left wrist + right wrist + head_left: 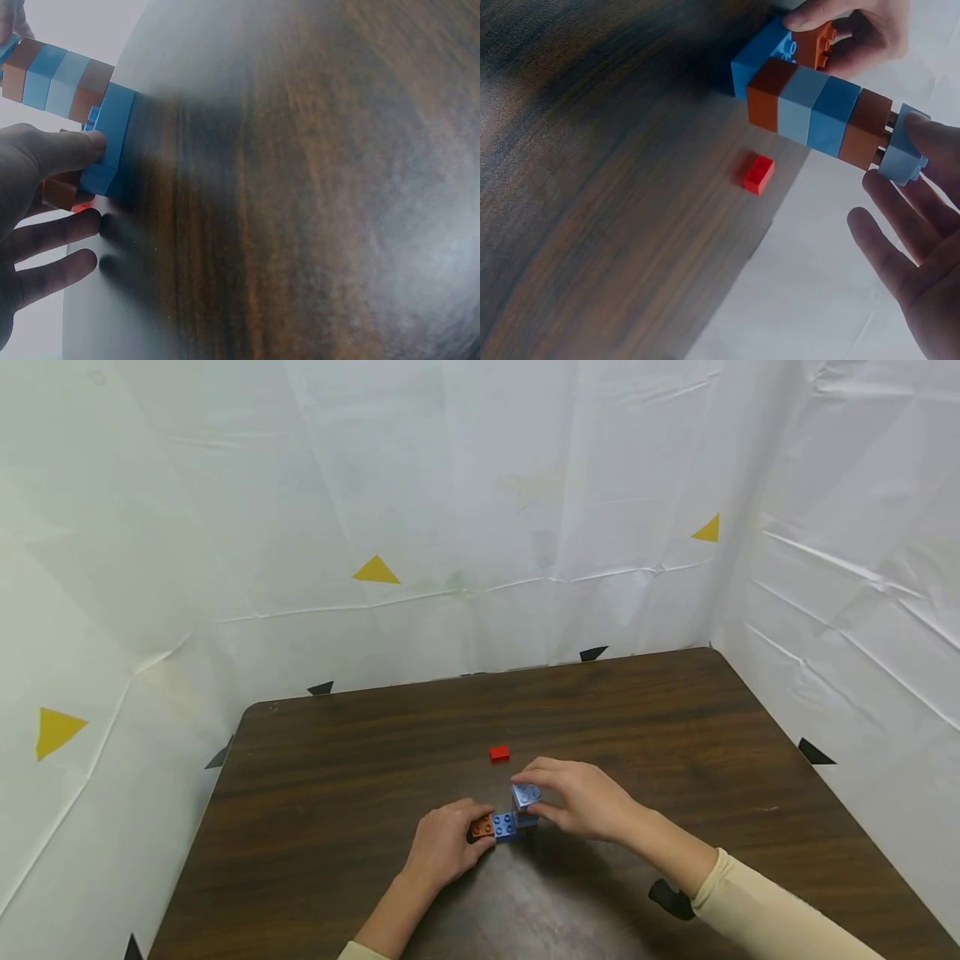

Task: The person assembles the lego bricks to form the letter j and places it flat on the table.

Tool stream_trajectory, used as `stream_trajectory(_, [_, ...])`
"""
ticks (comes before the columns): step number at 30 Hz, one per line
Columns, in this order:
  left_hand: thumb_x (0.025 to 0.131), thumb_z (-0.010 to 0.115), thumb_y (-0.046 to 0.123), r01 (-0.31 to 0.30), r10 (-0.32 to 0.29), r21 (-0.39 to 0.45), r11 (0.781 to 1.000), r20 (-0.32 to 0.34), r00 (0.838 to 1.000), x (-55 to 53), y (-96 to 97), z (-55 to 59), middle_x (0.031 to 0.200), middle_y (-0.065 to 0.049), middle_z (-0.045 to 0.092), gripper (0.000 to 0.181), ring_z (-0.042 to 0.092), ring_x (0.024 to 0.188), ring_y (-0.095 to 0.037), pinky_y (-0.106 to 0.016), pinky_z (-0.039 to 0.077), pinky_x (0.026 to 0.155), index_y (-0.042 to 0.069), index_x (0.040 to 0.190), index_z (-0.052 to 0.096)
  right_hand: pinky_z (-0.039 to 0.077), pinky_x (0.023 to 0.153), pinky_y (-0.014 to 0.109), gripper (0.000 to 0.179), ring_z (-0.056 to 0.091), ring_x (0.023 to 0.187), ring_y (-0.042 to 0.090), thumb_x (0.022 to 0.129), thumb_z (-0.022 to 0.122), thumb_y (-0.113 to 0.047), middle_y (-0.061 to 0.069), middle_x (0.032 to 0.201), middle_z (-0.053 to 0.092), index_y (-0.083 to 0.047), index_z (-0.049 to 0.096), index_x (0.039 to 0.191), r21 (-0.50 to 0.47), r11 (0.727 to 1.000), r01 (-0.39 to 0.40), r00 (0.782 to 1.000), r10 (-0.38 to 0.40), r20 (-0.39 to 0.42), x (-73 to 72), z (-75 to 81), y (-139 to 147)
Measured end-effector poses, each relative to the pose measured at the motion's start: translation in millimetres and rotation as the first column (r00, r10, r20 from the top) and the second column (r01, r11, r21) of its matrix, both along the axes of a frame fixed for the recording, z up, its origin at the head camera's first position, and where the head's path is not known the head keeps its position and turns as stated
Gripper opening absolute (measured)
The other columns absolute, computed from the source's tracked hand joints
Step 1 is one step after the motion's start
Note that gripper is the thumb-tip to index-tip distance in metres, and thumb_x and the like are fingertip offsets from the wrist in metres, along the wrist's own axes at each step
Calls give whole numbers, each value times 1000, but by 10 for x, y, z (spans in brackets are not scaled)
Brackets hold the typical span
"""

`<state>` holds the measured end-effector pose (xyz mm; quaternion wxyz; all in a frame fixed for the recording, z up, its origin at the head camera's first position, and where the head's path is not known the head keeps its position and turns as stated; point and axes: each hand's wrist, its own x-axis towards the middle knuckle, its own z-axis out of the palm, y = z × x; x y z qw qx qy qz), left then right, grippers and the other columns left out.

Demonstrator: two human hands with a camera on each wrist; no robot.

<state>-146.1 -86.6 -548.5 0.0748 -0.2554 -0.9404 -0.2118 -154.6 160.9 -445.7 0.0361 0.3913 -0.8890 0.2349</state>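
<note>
A long blue toy brick [757,54] lies on the table. An orange-brown brick [482,827] sits on its left end. My left hand [444,842] grips that end, with the thumb against the blue brick in the left wrist view. On the other end rises a tower of stacked bricks, brown, light blue, blue [832,116] and brown. My right hand [588,797] pinches a light blue brick [901,154] over the tower's top. Studs show in a narrow gap between this brick and the top brown one [865,127].
Beyond the hands, a small red brick [500,752] lies on the dark wood table [337,760]. Beside the right forearm is a black object [671,900], partly covered by the sleeve. White sheeting [465,510] with yellow and black triangles stands around the table's back and sides.
</note>
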Motion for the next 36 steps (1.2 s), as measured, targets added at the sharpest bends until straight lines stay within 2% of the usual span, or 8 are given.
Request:
stream_trajectory(14, [75, 86, 34, 5, -4, 17, 1000, -7, 1000, 11, 3, 21, 88, 11, 64, 41, 50, 66, -1, -24, 44, 57, 20, 111, 75, 52, 69, 25, 37, 61, 84, 2, 87, 76, -24, -7, 114, 64, -16, 70, 123, 33, 999, 14, 998, -12, -56, -1, 2, -18])
stream_trajectory(22, [76, 86, 34, 5, -5, 20, 1000, 3, 1000, 12, -1, 33, 89, 11, 65, 40, 51, 67, -1, -25, 45, 58, 19, 112, 74, 51, 66, 24, 35, 63, 80, 7, 87, 77, -23, -7, 110, 65, -16, 71, 121, 24, 1000, 18, 999, -17, -31, -2, 35, -50])
stream_trajectory(36, [75, 86, 34, -1, 1, 13, 1000, 7, 1000, 16, 2, 48, 90, 11, 65, 41, 51, 67, -1, -25, 44, 59, 19, 112, 74, 50, 66, 22, 36, 62, 77, 5, 83, 80, -19, -6, 104, 67, -13, 73, 117, -16, 999, 33, 999, -32, 28, -12, 57, -59])
